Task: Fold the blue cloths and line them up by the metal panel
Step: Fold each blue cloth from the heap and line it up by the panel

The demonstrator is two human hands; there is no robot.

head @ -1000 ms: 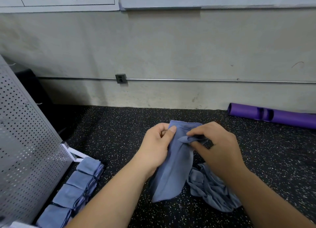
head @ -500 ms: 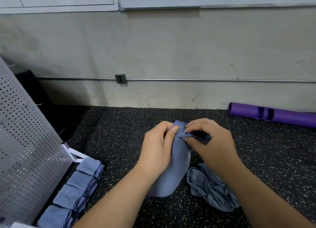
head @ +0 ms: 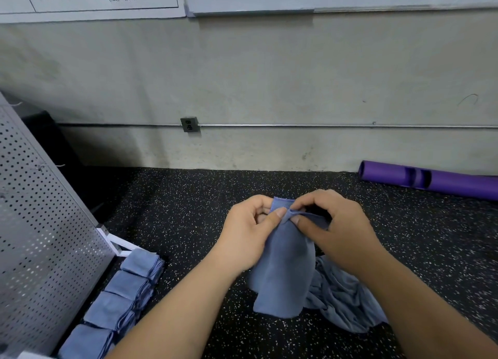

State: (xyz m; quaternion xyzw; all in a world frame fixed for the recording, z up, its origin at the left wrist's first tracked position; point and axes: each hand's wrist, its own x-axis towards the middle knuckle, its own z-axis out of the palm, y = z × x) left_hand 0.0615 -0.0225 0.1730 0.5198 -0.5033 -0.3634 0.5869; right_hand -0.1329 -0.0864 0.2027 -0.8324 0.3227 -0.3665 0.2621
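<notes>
Head view: my left hand (head: 249, 233) and right hand (head: 335, 228) pinch the blue cloth (head: 283, 272) (top edge). I should match corners before creasing.

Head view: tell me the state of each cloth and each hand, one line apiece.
held cloth: lifted, hanging from its top edge.
left hand: pinching the held cloth's top edge.
right hand: pinching the same edge.
crumpled heap: unfolded, lying on the floor.
folded cloths: four in view, in a row beside the metal panel.
</notes>
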